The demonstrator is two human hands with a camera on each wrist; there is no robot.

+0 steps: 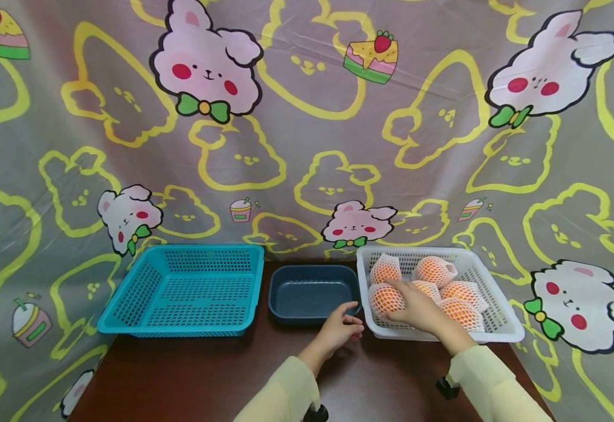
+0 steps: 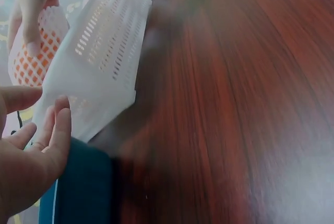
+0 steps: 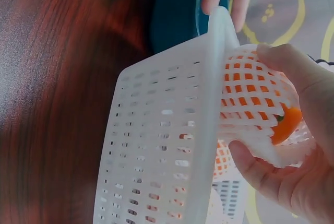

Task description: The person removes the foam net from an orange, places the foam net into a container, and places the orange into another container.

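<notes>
In the head view the right hand (image 1: 417, 306) reaches into the white basket (image 1: 515, 334) and grips an orange fruit in a white foam net (image 1: 387, 298) at the basket's left side. Thumb and fingers lie around that netted fruit (image 3: 255, 96) in the right wrist view. Several more netted fruits (image 1: 462, 313) lie in the basket. The left hand (image 1: 336, 333), fingers loosely bent and holding nothing, hovers by the right front corner of the dark blue tray (image 1: 307, 319), near the white basket's left wall.
A turquoise basket (image 1: 180, 334) with nothing in it stands at the left on the dark reddish-brown table (image 1: 190, 375). The dark blue tray stands between the two baskets. Behind them hangs a patterned cloth (image 1: 296, 135).
</notes>
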